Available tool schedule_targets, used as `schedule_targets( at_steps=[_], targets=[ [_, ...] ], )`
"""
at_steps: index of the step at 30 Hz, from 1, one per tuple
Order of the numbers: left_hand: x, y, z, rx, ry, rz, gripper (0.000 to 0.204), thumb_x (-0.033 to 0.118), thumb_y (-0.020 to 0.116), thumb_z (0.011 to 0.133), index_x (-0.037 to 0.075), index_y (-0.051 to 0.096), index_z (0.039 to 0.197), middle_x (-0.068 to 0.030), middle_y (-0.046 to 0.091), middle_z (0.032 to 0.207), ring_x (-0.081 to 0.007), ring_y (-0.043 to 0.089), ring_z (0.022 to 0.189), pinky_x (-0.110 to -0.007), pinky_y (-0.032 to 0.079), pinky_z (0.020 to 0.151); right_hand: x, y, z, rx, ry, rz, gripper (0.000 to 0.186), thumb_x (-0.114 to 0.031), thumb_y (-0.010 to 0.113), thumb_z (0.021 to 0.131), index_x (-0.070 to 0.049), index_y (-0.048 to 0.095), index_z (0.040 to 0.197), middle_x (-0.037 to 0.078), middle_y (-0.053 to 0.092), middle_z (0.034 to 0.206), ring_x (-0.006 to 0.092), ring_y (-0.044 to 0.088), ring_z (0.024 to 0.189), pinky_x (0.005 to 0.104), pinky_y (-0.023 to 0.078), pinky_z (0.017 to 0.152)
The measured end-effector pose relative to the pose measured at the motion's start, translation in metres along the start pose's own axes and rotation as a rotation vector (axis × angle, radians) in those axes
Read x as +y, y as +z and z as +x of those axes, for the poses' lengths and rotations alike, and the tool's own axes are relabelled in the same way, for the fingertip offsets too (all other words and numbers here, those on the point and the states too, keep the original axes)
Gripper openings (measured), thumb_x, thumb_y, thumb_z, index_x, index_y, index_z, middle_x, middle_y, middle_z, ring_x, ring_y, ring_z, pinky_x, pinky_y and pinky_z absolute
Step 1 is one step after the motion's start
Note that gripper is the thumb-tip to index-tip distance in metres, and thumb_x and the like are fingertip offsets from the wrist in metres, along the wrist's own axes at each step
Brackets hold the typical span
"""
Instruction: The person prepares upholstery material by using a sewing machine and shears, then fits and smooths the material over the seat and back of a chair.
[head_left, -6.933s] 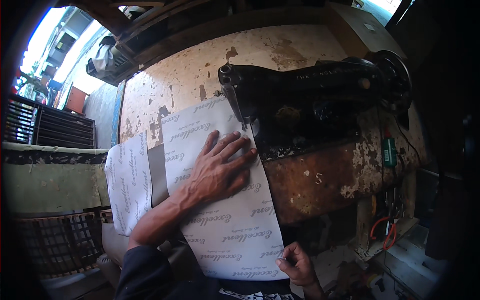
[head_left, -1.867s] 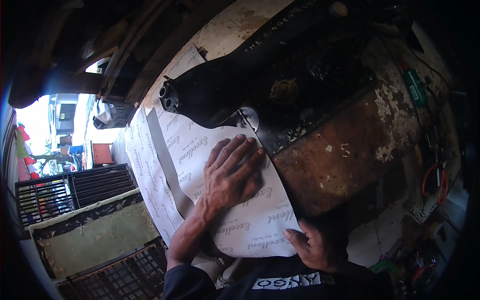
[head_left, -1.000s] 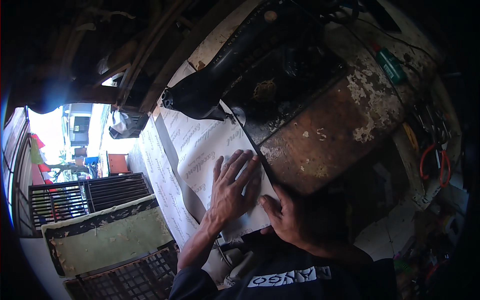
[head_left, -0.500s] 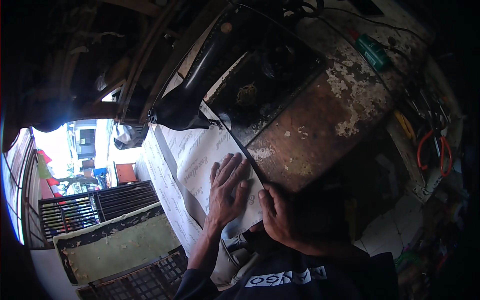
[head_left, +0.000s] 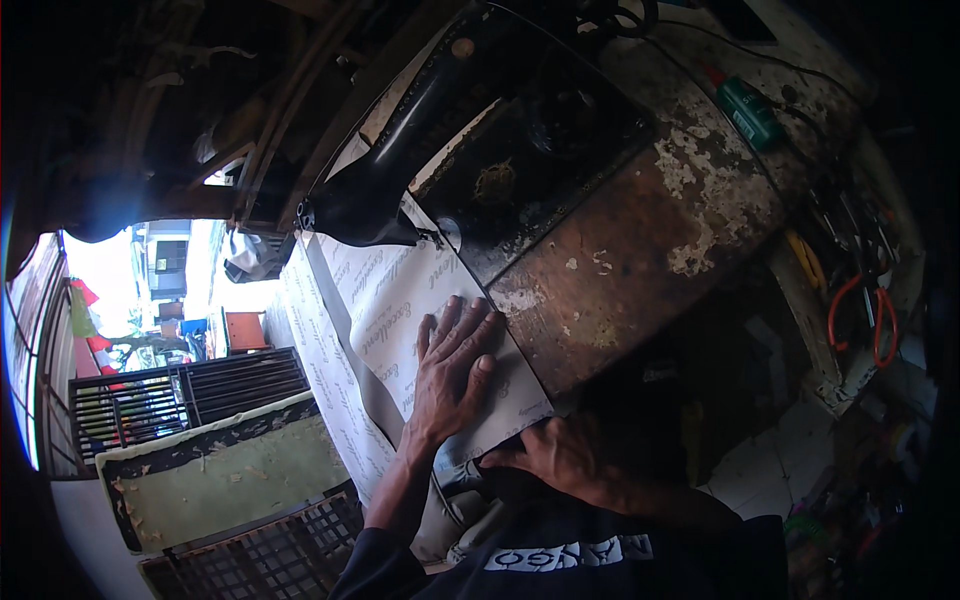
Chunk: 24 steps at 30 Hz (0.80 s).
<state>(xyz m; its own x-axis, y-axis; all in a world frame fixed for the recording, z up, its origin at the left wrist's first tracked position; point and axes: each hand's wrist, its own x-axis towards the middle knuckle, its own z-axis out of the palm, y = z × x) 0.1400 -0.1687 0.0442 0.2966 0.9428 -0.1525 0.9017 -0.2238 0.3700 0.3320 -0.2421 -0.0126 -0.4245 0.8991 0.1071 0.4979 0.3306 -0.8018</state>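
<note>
A sheet of white material [head_left: 370, 300] with repeated grey printing lies under the head of a black sewing machine [head_left: 365, 205]. My left hand [head_left: 455, 370] rests flat on it, fingers stretched toward the machine's needle area. A dark edge runs along the sheet's right side. Just below the sheet's near right corner is my right hand [head_left: 570, 460], its thumb pointing left and apart from the fingers. Those fingers are partly bent at the sheet's lower edge, and nothing shows in their grasp. The needle tip is too dark to make out.
The worn brown tabletop [head_left: 620, 290] has flaking patches. On it stands a green bottle [head_left: 750, 115] with a red cap. Orange-handled scissors [head_left: 880, 320] hang at the right among other tools. A pale green padded panel [head_left: 220, 470] and dark slatted racks [head_left: 190, 400] are at the left.
My right hand has let go of the sheet's right edge and moved down, its thumb now spread to the left. My left hand stays flat on the sheet.
</note>
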Motion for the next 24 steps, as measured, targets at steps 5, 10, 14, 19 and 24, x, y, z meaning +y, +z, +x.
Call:
schedule_targets(
  at_steps=[5, 10, 14, 19, 24],
  targets=[
    [0.003, 0.003, 0.0, 0.04, -0.007, -0.031, 0.055, 0.04, 0.045, 0.105, 0.009, 0.053, 0.15, -0.0155, 0.046, 0.159, -0.0406, 0.028, 0.154, -0.058, 0.012, 0.126, 0.003, 0.006, -0.002, -0.021, -0.008, 0.017, 0.064, -0.07, 0.057, 0.094, -0.01, 0.065, 0.075, 0.011, 0.058, 0.049, 0.0295, 0.063, 0.043, 0.042, 0.05, 0.045],
    [0.008, 0.002, 0.0, 0.099, 0.001, -0.086, 0.051, 0.034, 0.049, 0.104, 0.003, 0.056, 0.144, -0.0196, 0.05, 0.155, -0.0429, 0.033, 0.151, -0.056, 0.018, 0.126, 0.001, 0.002, -0.003, -0.064, -0.008, -0.014, 0.06, -0.066, 0.058, 0.095, -0.008, 0.066, 0.082, 0.012, 0.06, 0.052, 0.0294, 0.064, 0.046, 0.0412, 0.053, 0.049],
    [0.007, 0.005, 0.0, 0.101, 0.007, -0.037, 0.048, 0.029, 0.052, 0.101, 0.003, 0.058, 0.142, -0.0195, 0.051, 0.154, -0.0424, 0.035, 0.151, -0.057, 0.019, 0.126, -0.001, 0.0, -0.002, -0.096, 0.02, -0.032, 0.061, -0.068, 0.064, 0.09, -0.009, 0.071, 0.075, 0.013, 0.063, 0.056, 0.0307, 0.066, 0.05, 0.0436, 0.053, 0.048],
    [0.01, 0.0, 0.002, 0.081, -0.017, -0.035, 0.048, 0.018, 0.054, 0.095, 0.003, 0.06, 0.14, -0.0175, 0.052, 0.154, -0.0379, 0.034, 0.152, -0.053, 0.017, 0.128, -0.007, -0.001, 0.002, -0.137, 0.035, -0.056, 0.058, -0.064, 0.062, 0.094, -0.009, 0.072, 0.08, 0.015, 0.065, 0.058, 0.0316, 0.068, 0.052, 0.0444, 0.054, 0.05],
    [0.001, -0.001, 0.006, 0.105, 0.008, -0.038, 0.05, 0.013, 0.053, 0.092, 0.004, 0.061, 0.14, -0.0167, 0.052, 0.154, -0.037, 0.034, 0.152, -0.052, 0.016, 0.128, -0.009, 0.006, 0.01, -0.188, 0.082, -0.038, 0.056, -0.063, 0.061, 0.096, -0.009, 0.072, 0.086, 0.016, 0.066, 0.06, 0.033, 0.069, 0.054, 0.0462, 0.054, 0.051]
  ],
)
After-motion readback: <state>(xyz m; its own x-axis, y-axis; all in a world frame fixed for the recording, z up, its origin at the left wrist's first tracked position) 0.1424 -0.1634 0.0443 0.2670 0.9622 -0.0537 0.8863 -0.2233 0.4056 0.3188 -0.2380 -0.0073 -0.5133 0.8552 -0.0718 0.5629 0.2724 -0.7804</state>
